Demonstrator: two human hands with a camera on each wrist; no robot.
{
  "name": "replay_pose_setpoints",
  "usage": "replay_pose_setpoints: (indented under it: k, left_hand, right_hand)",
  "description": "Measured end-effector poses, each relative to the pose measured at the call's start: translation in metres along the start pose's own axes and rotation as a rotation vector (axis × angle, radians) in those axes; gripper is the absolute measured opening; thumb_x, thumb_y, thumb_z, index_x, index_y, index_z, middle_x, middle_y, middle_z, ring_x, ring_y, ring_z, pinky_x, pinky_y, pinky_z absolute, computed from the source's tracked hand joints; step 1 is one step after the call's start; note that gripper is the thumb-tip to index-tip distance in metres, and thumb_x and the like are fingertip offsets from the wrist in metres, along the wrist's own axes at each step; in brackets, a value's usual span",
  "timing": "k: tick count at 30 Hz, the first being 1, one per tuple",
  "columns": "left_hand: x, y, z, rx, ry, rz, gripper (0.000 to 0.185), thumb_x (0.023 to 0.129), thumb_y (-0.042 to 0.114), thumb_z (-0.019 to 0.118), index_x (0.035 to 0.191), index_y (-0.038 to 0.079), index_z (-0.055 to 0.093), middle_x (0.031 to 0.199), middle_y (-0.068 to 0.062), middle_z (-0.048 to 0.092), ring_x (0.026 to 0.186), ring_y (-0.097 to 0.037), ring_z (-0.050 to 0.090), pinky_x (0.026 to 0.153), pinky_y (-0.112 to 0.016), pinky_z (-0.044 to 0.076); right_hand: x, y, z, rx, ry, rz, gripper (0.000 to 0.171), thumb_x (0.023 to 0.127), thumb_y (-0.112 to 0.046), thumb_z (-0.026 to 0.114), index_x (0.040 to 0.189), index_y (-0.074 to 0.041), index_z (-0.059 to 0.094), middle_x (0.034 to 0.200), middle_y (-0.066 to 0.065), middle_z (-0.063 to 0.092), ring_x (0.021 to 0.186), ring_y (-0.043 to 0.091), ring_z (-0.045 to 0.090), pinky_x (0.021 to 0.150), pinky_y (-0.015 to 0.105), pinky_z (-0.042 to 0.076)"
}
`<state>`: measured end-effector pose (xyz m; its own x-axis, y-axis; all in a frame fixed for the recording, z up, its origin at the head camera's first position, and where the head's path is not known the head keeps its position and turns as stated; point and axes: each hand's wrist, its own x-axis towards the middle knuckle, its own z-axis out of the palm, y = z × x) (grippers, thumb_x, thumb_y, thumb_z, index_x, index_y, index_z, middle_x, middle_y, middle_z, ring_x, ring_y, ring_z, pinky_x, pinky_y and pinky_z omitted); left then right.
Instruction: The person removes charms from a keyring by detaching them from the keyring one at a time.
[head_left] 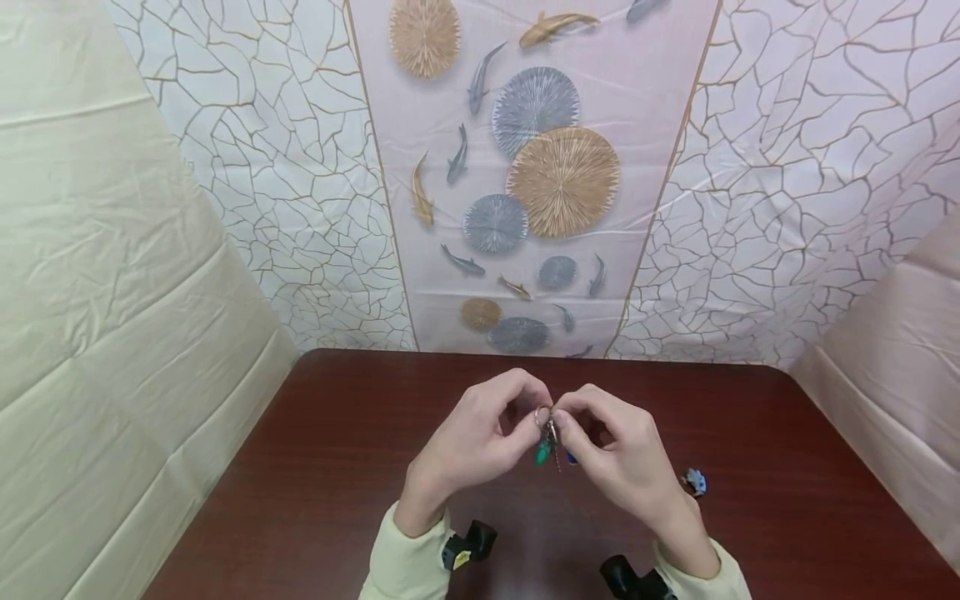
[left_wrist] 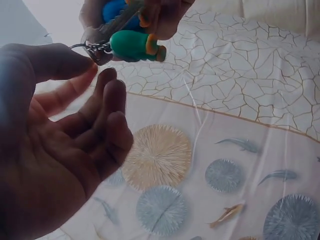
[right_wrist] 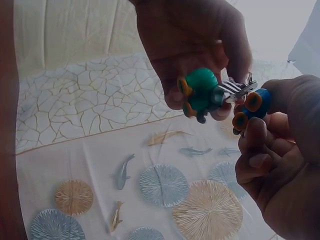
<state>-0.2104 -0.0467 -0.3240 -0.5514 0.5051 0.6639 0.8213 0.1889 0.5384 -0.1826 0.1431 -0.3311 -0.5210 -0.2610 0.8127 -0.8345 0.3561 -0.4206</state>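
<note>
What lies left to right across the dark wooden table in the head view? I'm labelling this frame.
Left hand → small green charm hanging from the metal key ring → right hand → small blue-and-white figure lying on the table.

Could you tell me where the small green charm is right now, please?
In the head view, the small green charm hangs from a metal key ring pinched between left hand and right hand, above the brown table.

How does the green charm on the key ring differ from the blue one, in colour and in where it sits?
The green charm is teal-green, the blue charm bright blue. In the right wrist view the green charm hangs below the left hand, while the blue charm lies against the right hand's fingers. Both have orange parts and hang from the same key ring.
</note>
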Motion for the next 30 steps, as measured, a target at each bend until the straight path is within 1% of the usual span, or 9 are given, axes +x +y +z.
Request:
replay_pose_setpoints:
  k: [4,10,13,16,20,22,25,27,30]
  left_hand:
    - [0.001,0.000,0.000,0.022,0.023,0.071,0.006,0.095,0.007,0.061,0.098,0.012,0.063,0.087,0.002,0.062,0.073,-0.002,0.056,0.061,-0.017,0.049]
    - [0.001,0.001,0.000,0.059,0.035,0.096,0.008,0.095,0.002,0.058,0.096,0.010,0.062,0.088,0.000,0.066,0.077,-0.005,0.060,0.070,-0.012,0.048]
    - [0.001,0.001,0.000,0.088,0.024,0.116,0.011,0.095,0.000,0.057,0.096,0.009,0.062,0.088,0.001,0.066,0.078,-0.004,0.059,0.071,-0.011,0.047]
    - [0.002,0.000,0.000,0.113,0.003,0.139,0.012,0.095,-0.001,0.057,0.096,0.010,0.062,0.089,0.001,0.066,0.079,-0.004,0.058,0.072,-0.010,0.047]
    - [0.002,0.000,0.000,0.122,-0.042,0.158,0.010,0.095,0.001,0.057,0.095,0.010,0.062,0.089,0.002,0.066,0.079,-0.002,0.058,0.072,-0.009,0.046]
    - [0.002,0.000,0.000,0.118,-0.061,0.163,0.009,0.095,0.003,0.059,0.095,0.011,0.062,0.087,0.003,0.067,0.078,-0.001,0.057,0.071,-0.008,0.045]
    - [0.002,-0.001,0.001,0.101,-0.071,0.168,0.006,0.095,0.005,0.061,0.095,0.011,0.063,0.086,0.003,0.067,0.075,0.000,0.055,0.069,-0.008,0.044]
    - [0.003,-0.001,0.002,0.082,-0.059,0.170,0.005,0.095,0.007,0.061,0.095,0.011,0.064,0.085,0.002,0.068,0.075,0.000,0.056,0.070,-0.009,0.046]
    - [0.004,-0.002,0.006,0.037,-0.035,0.156,0.006,0.096,0.007,0.060,0.097,0.010,0.066,0.087,0.001,0.070,0.076,-0.001,0.058,0.069,-0.012,0.049]
  right_hand:
    - [-0.001,-0.002,-0.004,0.032,-0.051,0.084,0.024,0.086,0.008,0.067,0.092,-0.015,0.064,0.071,-0.008,0.056,0.052,-0.001,0.043,0.045,0.012,0.035]
    - [-0.002,-0.003,-0.010,-0.007,-0.159,0.165,0.022,0.090,-0.003,0.068,0.090,-0.025,0.063,0.071,-0.014,0.054,0.053,-0.002,0.045,0.046,0.014,0.038]
    - [-0.003,-0.001,-0.014,-0.042,-0.194,0.126,0.023,0.088,-0.003,0.070,0.092,-0.025,0.066,0.073,-0.014,0.054,0.057,-0.002,0.046,0.050,0.013,0.039]
    - [-0.003,0.002,-0.018,-0.029,-0.238,0.099,0.024,0.086,-0.002,0.071,0.093,-0.025,0.068,0.074,-0.014,0.053,0.059,-0.002,0.045,0.052,0.014,0.038]
    - [-0.004,0.006,-0.026,0.052,-0.308,0.155,0.023,0.087,-0.003,0.070,0.090,-0.025,0.065,0.077,-0.015,0.052,0.061,0.000,0.046,0.052,0.016,0.039]
    - [-0.004,0.007,-0.030,0.076,-0.321,0.168,0.024,0.087,-0.001,0.070,0.088,-0.025,0.063,0.081,-0.014,0.054,0.068,0.001,0.049,0.057,0.018,0.042]
    - [-0.004,0.009,-0.034,0.064,-0.311,0.115,0.026,0.085,0.001,0.070,0.088,-0.023,0.063,0.089,-0.010,0.058,0.084,0.005,0.050,0.071,0.020,0.043]
    - [-0.004,0.010,-0.035,0.035,-0.296,0.071,0.025,0.085,0.001,0.071,0.089,-0.023,0.063,0.093,-0.009,0.060,0.092,0.006,0.049,0.079,0.020,0.042]
    - [-0.004,0.011,-0.037,0.051,-0.301,0.037,0.024,0.086,0.001,0.070,0.094,-0.021,0.064,0.093,-0.008,0.062,0.093,0.004,0.052,0.082,0.017,0.042]
